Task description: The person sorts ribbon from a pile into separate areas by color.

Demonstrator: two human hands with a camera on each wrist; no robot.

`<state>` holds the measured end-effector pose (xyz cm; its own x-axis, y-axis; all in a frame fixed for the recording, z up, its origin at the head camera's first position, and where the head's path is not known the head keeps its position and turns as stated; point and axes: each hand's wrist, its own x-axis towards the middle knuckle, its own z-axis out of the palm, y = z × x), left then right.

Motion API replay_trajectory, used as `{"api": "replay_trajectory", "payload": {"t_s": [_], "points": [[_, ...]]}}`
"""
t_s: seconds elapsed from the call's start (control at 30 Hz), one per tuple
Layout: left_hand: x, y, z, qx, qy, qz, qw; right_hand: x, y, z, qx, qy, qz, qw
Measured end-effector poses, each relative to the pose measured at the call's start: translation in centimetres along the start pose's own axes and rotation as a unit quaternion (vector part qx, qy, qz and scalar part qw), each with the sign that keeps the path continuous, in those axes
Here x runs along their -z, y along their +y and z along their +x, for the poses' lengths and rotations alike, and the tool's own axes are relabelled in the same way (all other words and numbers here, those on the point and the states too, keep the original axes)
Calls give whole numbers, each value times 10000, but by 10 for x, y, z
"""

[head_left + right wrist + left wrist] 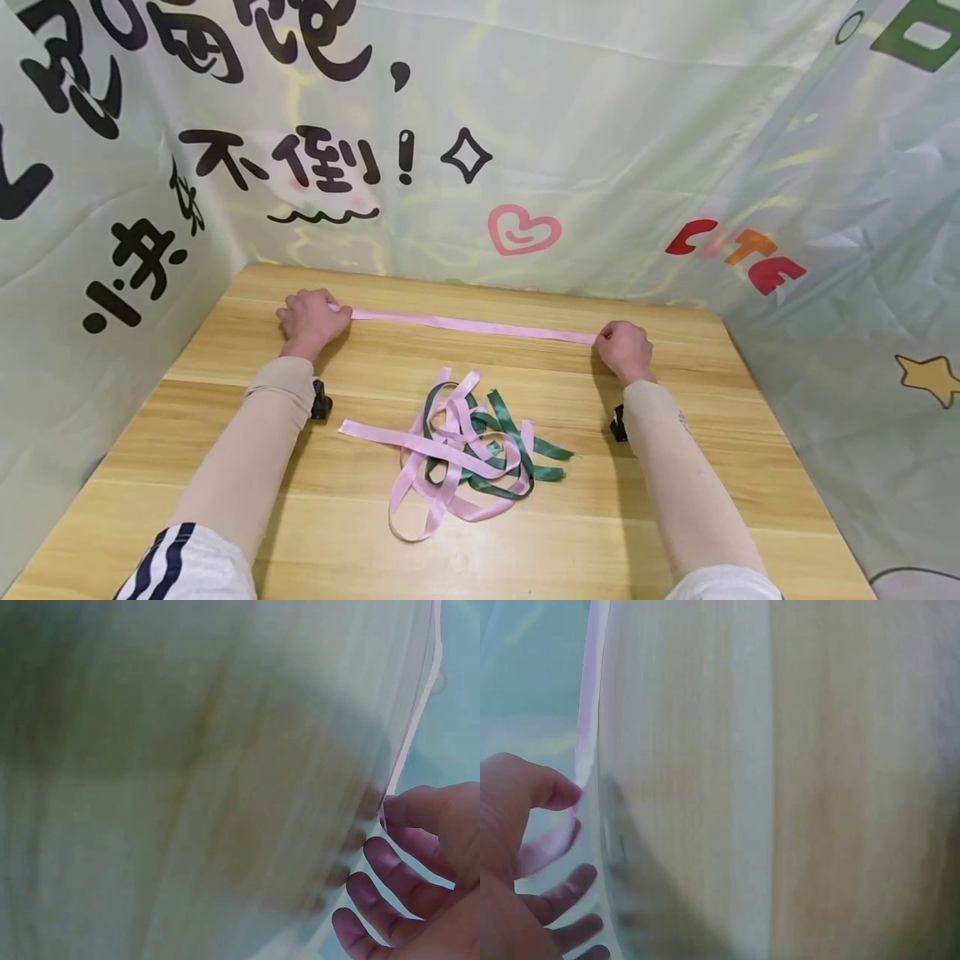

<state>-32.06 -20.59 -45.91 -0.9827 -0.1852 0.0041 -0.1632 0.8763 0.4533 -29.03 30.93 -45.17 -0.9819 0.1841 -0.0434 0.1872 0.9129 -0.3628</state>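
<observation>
A pink ribbon [472, 326] stretches nearly straight across the far part of the table. Its left end is pinched between thumb and forefinger of my left hand [311, 321], as the left wrist view shows the ribbon [589, 697] running up from those fingers. At the other end my right hand [626, 348] pinches the ribbon; in the right wrist view the thumb [416, 808] presses it against a finger. Nearer to me, between my forearms, lies a loose tangle of pink ribbons [431, 446] and dark green ribbons [506, 412].
The wooden table [525, 550] ends at a printed cloth backdrop [637, 167] behind and on both sides. Small black devices sit on the inner side of each wrist, the left one [321, 402] and the right one [618, 423].
</observation>
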Motion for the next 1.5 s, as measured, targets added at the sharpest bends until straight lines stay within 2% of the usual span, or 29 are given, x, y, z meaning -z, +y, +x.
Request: {"api": "replay_trajectory", "payload": {"t_s": [0.17, 0.3, 0.4, 0.47, 0.67, 0.87, 1.03, 1.17, 1.3, 1.4, 1.5], "points": [[0, -1, 0, -21, 42, 41, 10000, 1, -7, -2, 195, 256, 183, 9993], [3, 2, -3, -219, 334, -20, 9992, 4, -20, -5, 659, 585, 516, 9948], [5, 12, -8, -519, 577, -88, 9969, 4, -34, -7, 1089, 683, 726, 9890], [5, 21, -13, -772, 702, -129, 9945, 4, -45, -11, 1370, 600, 774, 9857], [0, 50, -36, -1689, 740, -313, 9823, -2, -79, -32, 2297, 288, 682, 9705], [-9, 72, -68, -2553, 301, -305, 9659, -15, -107, -58, 2928, 7, 547, 9546], [-22, 87, -93, -3341, -124, -208, 9422, -25, -123, -75, 3457, -125, 388, 9375], [-31, 98, -106, -3760, -519, -259, 9248, -32, -132, -84, 3854, -278, 175, 9222], [-37, 105, -115, -3907, -818, -319, 9163, -39, -137, -91, 4213, -393, 8, 9061], [-41, 108, -120, -3874, -986, -420, 9157, -43, -140, -94, 4365, -440, -100, 8986], [-44, 111, -124, -3750, -1181, -563, 9177, -46, -142, -97, 4399, -472, -256, 8965]]}}
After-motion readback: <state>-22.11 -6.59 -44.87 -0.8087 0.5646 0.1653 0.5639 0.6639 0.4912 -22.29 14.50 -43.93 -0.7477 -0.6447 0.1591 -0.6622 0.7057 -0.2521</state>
